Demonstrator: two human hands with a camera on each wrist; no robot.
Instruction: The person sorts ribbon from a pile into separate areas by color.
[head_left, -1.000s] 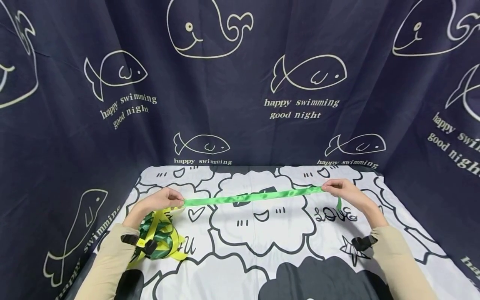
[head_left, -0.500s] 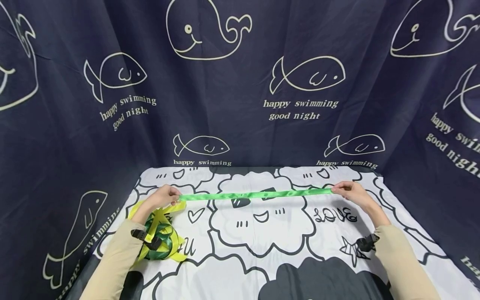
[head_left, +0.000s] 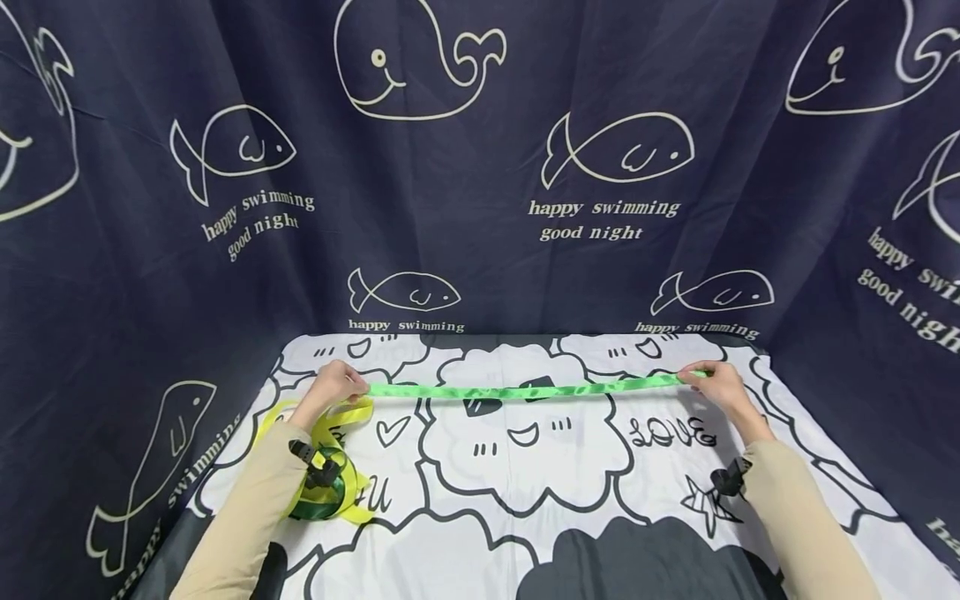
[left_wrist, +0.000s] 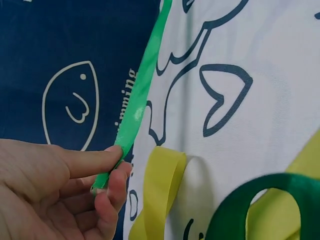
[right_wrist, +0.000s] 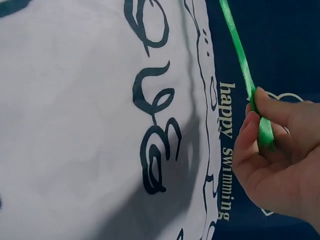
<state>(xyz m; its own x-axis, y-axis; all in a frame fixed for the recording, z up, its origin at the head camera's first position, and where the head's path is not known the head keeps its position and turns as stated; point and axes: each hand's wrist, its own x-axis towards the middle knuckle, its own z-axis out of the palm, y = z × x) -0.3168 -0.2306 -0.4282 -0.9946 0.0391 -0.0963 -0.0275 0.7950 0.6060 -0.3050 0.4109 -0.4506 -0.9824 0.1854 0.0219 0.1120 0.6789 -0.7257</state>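
Note:
A bright green satin ribbon (head_left: 517, 392) is stretched nearly level between the two hands, above the far part of the table. Its left end is pinched between thumb and fingers of my left hand (head_left: 337, 385), with a short tip sticking out below the thumb in the left wrist view. My right hand (head_left: 712, 385) pinches the other end, and a short tail of ribbon lies inside the curled fingers in the right wrist view. Below the left wrist sits a heap of yellow ribbons (head_left: 357, 412) and dark green ribbons (head_left: 315, 504), partly hidden by the left forearm.
A white cloth (head_left: 480, 475) printed with dark cloud outlines, faces and lettering covers the table. Dark blue curtains (head_left: 480, 192) with fish and whale drawings stand behind it and at both sides.
My right hand has moved outward to the right, and the ribbon tail that hung below it is gone from the head view. The left forearm has shifted right, covering more of the heap.

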